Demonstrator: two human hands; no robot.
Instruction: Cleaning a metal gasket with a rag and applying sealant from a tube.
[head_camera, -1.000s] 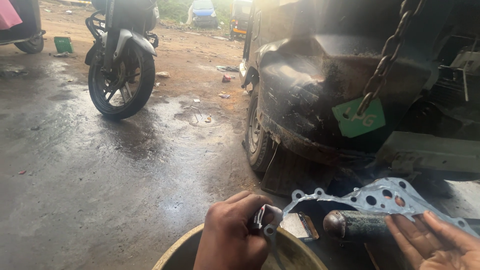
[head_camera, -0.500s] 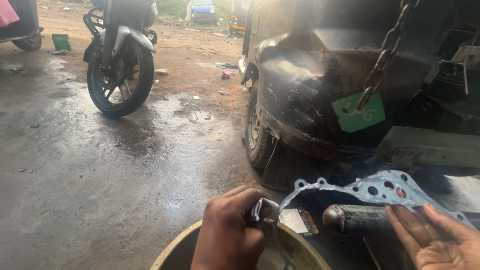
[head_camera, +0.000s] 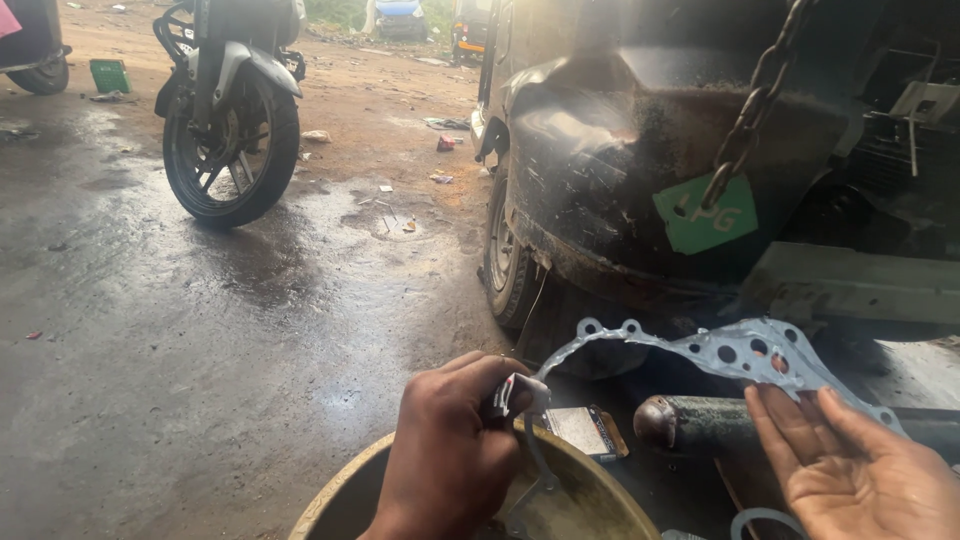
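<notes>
I see my left hand (head_camera: 445, 455) curled into a fist just above the round brass-coloured bowl (head_camera: 330, 500), fingers closed around a small crumpled tube (head_camera: 515, 395) whose white end pokes out past the thumb and forefinger toward the right. My right hand (head_camera: 865, 470) lies open, palm up, to the right of the bowl, fingers spread and gripping nothing; the thin grey gasket (head_camera: 720, 350) rests across its fingertips. The gasket's long axis runs left to right, its slim arm reaching left until it ends just beside the tube, its wide holed end over my right fingers. Below it, right of the bowl, a dark metal cylinder (head_camera: 700, 420) lies lengthwise left to right. A small flat rectangular packet (head_camera: 585, 430), pale with a brown edge, lies against the bowl's far rim. Up beyond the bowl, a green, tilted, roughly square sticker (head_camera: 705, 215) sits on the black vehicle body (head_camera: 600, 170), a chain (head_camera: 750, 115) hanging across it.
</notes>
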